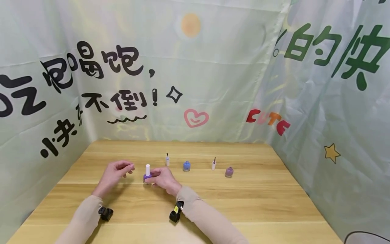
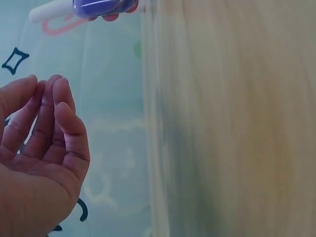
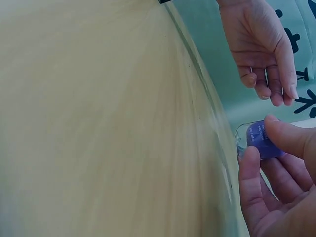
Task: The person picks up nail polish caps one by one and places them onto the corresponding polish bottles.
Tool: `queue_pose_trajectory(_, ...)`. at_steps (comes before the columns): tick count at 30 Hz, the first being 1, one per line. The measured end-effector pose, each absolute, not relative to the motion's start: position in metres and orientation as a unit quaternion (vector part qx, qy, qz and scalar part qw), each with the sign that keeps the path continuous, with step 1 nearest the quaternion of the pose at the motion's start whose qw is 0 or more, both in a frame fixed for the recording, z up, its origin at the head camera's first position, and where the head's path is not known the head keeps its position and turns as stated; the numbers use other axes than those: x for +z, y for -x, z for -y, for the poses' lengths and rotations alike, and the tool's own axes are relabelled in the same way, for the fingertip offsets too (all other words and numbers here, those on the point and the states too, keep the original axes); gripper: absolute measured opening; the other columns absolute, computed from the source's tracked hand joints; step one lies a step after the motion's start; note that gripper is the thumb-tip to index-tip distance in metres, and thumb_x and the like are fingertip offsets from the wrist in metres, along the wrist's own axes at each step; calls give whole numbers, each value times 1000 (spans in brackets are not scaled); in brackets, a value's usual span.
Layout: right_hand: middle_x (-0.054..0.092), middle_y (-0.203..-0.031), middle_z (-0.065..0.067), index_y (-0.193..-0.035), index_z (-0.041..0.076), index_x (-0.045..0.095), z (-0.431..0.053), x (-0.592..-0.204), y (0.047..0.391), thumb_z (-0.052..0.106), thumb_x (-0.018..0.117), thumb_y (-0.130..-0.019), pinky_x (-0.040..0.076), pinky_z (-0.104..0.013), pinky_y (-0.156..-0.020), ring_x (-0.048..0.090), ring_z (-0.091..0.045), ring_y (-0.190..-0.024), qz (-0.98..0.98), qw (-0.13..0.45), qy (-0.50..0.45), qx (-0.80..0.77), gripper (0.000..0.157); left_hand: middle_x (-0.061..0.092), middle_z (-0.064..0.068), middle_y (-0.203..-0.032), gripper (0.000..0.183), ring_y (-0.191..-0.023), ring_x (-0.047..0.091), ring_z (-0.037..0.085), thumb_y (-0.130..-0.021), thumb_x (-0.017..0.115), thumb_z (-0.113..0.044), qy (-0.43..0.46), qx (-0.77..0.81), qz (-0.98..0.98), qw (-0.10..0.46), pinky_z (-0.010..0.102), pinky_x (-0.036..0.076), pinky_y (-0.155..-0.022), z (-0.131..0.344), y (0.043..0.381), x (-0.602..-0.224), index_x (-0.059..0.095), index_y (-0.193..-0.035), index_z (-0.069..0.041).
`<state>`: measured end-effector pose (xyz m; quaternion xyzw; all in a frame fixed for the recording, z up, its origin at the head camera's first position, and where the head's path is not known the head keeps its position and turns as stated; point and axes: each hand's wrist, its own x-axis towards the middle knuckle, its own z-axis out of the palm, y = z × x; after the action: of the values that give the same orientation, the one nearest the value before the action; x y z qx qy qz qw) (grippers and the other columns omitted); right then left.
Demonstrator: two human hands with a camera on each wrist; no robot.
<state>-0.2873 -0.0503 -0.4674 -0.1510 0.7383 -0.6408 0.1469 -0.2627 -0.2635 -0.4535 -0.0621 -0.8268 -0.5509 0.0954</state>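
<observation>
A purple nail polish bottle [image 1: 147, 178] with a tall white cap [image 1: 147, 169] stands upright in my right hand [image 1: 164, 178], which grips its body between thumb and fingers. In the right wrist view the bottle [image 3: 259, 139] shows clear glass at its base. My left hand [image 1: 117, 172] is to the left of the bottle, apart from it, with relaxed, slightly bent fingers. The left wrist view shows nothing in that hand [image 2: 44, 143]; the purple bottle [image 2: 101, 7] appears beyond it.
Behind my hands stand a white cap with its brush upward [image 1: 167, 160], an uncapped blue polish bottle [image 1: 187, 166], another brush cap [image 1: 213, 164] and a mauve bottle [image 1: 229, 172]. Printed cloth [image 1: 170, 67] surrounds the wooden table [image 1: 259, 203].
</observation>
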Motion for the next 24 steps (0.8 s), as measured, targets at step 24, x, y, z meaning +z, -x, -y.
queue_pose_trajectory(24,67,-75,5,-82,15,74,112,-469,285,2,80,-63,41,-26,-53,57,-8,-71,-764,93,68,-635,24,66,12,-94,41,-79,61,15,-89,57,-35,37,-537,834,123,34,50,-67,309,258,-446,60,-108,1)
